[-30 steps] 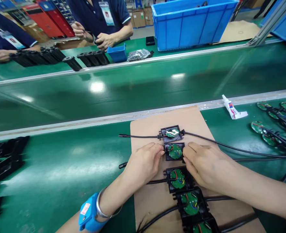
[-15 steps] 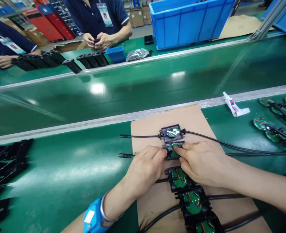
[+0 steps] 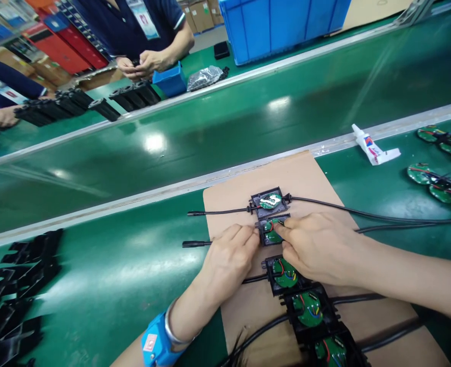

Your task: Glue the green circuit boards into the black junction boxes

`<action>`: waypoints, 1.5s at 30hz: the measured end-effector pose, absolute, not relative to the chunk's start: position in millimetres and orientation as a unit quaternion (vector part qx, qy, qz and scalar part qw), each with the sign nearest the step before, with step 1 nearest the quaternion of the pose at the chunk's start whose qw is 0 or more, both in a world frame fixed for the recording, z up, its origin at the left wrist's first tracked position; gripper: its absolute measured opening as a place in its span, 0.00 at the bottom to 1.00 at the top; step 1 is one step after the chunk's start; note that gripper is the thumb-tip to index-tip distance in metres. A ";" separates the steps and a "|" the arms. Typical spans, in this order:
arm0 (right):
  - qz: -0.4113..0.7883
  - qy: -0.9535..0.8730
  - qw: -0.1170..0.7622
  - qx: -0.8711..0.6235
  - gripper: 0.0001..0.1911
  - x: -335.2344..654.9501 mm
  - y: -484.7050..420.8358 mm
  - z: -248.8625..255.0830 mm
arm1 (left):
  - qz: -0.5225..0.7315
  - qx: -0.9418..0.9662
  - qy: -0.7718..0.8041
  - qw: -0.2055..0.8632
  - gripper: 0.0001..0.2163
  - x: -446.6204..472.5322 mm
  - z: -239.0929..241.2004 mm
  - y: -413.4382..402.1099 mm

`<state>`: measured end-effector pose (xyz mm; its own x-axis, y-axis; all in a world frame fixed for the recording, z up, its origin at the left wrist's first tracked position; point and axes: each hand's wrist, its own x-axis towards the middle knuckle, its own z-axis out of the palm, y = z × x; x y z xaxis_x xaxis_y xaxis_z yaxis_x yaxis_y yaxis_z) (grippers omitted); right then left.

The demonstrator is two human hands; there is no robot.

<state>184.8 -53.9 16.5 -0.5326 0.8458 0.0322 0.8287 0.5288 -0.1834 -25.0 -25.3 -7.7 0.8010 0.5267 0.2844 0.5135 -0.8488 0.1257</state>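
Observation:
A row of black square housings with round green circuit boards and black cables lies on a brown cardboard sheet [image 3: 305, 178]. My left hand [image 3: 231, 257] grips the left side of the second housing [image 3: 271, 232], fingers curled against it. My right hand [image 3: 319, 247] rests on the same housing from the right, its fingertips pressing on the green board. The farthest housing [image 3: 270, 202] lies untouched just beyond. Nearer to me lie three more housings [image 3: 309, 308]. A blue strap sits on my left wrist [image 3: 156, 341].
A white glue tube [image 3: 372, 149] lies right of the cardboard. Loose green boards with cables [image 3: 435, 178] are at the far right. Black plastic parts [image 3: 15, 290] are piled at the left. Across the green conveyor [image 3: 210, 127], other people handle black cylinders [image 3: 95, 102] near a blue crate [image 3: 282, 23].
My right fingers moved from the housing's right edge onto its green board. My left hand stayed on the left side. The view tilted slightly.

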 end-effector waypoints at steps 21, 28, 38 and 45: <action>0.276 -0.811 0.022 -0.515 0.16 209.6 -53.9 42.5 | 0.116 0.943 0.297 0.093 0.08 -4.5 4.8 -27.9; 0.083 -0.870 0.036 -0.485 0.06 200.8 -68.9 31.0 | 0.141 0.940 0.261 0.170 0.07 -2.4 -2.4 -23.9; 0.062 -0.838 -0.060 -0.539 0.06 206.4 -51.8 10.4 | 0.140 0.942 0.269 0.148 0.08 -0.5 -2.0 -23.9; 0.014 -0.847 -0.078 -0.526 0.09 203.0 -50.9 6.2 | 0.124 0.951 0.256 0.119 0.19 3.9 -1.0 -25.6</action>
